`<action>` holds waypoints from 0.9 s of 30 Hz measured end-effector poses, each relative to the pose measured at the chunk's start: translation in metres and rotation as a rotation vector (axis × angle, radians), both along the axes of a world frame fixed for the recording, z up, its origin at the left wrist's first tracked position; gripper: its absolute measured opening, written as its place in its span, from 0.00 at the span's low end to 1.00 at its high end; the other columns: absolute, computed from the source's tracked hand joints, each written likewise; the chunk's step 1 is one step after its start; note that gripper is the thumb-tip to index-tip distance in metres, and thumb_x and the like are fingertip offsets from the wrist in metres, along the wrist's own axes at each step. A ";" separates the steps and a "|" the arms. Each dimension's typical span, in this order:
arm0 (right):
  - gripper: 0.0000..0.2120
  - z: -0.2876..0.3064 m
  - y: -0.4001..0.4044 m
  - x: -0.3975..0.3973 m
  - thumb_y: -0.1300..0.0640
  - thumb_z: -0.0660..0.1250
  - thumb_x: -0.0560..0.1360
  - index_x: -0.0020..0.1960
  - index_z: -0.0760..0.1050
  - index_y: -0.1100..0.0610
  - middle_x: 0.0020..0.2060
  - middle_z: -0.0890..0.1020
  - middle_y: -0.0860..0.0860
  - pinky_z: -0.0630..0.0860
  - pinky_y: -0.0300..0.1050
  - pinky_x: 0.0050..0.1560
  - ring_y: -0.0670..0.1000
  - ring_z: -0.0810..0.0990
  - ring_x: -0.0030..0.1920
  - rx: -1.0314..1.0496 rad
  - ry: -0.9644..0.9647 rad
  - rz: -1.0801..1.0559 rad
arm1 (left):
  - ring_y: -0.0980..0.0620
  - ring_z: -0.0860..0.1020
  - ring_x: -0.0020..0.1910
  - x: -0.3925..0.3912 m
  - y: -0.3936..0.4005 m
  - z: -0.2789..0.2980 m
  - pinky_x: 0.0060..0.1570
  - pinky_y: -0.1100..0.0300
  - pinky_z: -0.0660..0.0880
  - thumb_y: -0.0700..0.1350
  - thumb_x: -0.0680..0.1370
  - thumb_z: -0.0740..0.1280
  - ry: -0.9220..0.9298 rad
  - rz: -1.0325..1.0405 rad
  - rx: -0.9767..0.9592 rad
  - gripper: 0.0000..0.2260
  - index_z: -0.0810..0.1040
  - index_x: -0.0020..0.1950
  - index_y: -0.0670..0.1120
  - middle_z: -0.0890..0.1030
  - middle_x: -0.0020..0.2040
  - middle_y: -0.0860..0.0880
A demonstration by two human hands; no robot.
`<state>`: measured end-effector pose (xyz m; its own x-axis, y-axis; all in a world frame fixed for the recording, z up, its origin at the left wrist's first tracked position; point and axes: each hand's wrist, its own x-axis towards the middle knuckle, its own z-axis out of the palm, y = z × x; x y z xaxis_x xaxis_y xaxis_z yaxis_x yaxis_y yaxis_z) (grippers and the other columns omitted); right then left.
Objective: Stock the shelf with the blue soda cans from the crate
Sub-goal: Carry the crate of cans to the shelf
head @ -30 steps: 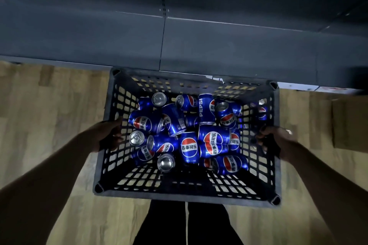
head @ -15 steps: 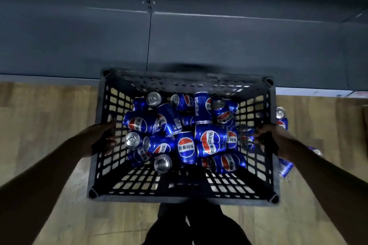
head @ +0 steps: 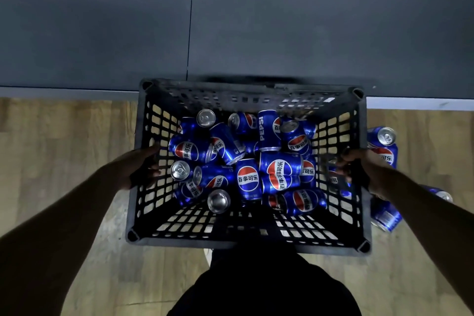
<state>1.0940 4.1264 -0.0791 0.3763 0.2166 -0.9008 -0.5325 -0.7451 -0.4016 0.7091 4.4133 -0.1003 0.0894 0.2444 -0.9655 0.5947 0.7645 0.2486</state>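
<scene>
Floorboards (head: 64, 141) of pale wood run along the left, under a bare forearm. Its left hand (head: 139, 168) grips the left wall of a black lattice crate (head: 246, 240), fingers curled through the openings. Inside the crate lies a jumbled heap of blue soda cans (head: 279, 174), most on their sides, a few showing silver tops, filling the far and middle part of the bottom. Behind the crate's far wall stands the dark grey shelf (head: 282, 41), its front edge just beyond the crate. At the bottom centre are the person's dark trousers (head: 264, 287). On the crate's right wall the right hand (head: 363, 167) holds the rim, fingers curled over it. Further right, loose cans (head: 383, 146) lie on the floor just beside the crate.
</scene>
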 end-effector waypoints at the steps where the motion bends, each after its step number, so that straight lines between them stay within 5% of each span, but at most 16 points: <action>1: 0.04 -0.001 -0.001 0.000 0.65 0.57 0.77 0.45 0.70 0.62 0.37 0.77 0.57 0.70 0.41 0.26 0.53 0.78 0.34 0.005 0.002 0.007 | 0.47 0.73 0.28 0.000 -0.001 0.000 0.33 0.57 0.70 0.56 0.77 0.64 0.010 0.004 0.005 0.18 0.68 0.36 0.43 0.70 0.30 0.46; 8: 0.04 -0.002 -0.004 -0.006 0.64 0.58 0.77 0.45 0.70 0.62 0.38 0.76 0.57 0.70 0.41 0.31 0.52 0.76 0.34 0.022 0.009 0.031 | 0.47 0.73 0.32 0.001 -0.005 0.003 0.36 0.54 0.70 0.57 0.76 0.64 0.010 0.019 0.004 0.18 0.69 0.38 0.43 0.72 0.32 0.46; 13: 0.06 -0.007 -0.006 -0.006 0.62 0.57 0.79 0.50 0.72 0.63 0.44 0.79 0.59 0.76 0.41 0.32 0.52 0.82 0.35 0.042 0.017 -0.011 | 0.48 0.70 0.31 -0.002 -0.004 0.006 0.34 0.56 0.67 0.67 0.76 0.54 -0.092 -0.028 -0.053 0.26 0.67 0.38 0.43 0.69 0.31 0.46; 15: 0.08 -0.006 -0.007 -0.006 0.61 0.57 0.80 0.52 0.73 0.63 0.46 0.81 0.59 0.77 0.43 0.39 0.55 0.82 0.41 0.050 0.029 -0.008 | 0.47 0.73 0.35 -0.003 -0.004 0.007 0.37 0.55 0.70 0.69 0.75 0.52 -0.113 -0.028 -0.055 0.29 0.72 0.45 0.43 0.73 0.36 0.46; 20: 0.08 0.000 -0.008 -0.006 0.56 0.61 0.80 0.51 0.75 0.60 0.37 0.83 0.54 0.78 0.36 0.30 0.49 0.81 0.34 0.029 -0.008 -0.039 | 0.40 0.72 0.63 -0.006 -0.009 0.008 0.61 0.46 0.69 0.69 0.76 0.48 -0.150 -0.029 -0.013 0.36 0.64 0.72 0.44 0.74 0.65 0.40; 24: 0.08 0.001 -0.007 -0.014 0.53 0.62 0.79 0.48 0.74 0.57 0.29 0.82 0.50 0.74 0.34 0.25 0.45 0.80 0.27 -0.007 -0.109 -0.124 | 0.39 0.66 0.69 -0.011 -0.008 0.018 0.69 0.45 0.61 0.69 0.75 0.51 -0.175 0.048 -0.043 0.37 0.60 0.75 0.44 0.67 0.71 0.40; 27: 0.14 0.004 -0.006 -0.023 0.50 0.62 0.79 0.57 0.74 0.60 0.34 0.79 0.50 0.70 0.39 0.28 0.46 0.77 0.30 -0.074 -0.246 -0.059 | 0.41 0.72 0.64 -0.012 -0.009 0.033 0.63 0.49 0.68 0.67 0.76 0.55 -0.112 0.036 0.024 0.34 0.65 0.73 0.45 0.73 0.67 0.40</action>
<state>1.0705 4.1208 -0.0752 0.5962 0.1248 -0.7931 -0.4690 -0.7476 -0.4702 0.6975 4.4041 -0.0676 0.1875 0.2718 -0.9439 0.5344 0.7780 0.3303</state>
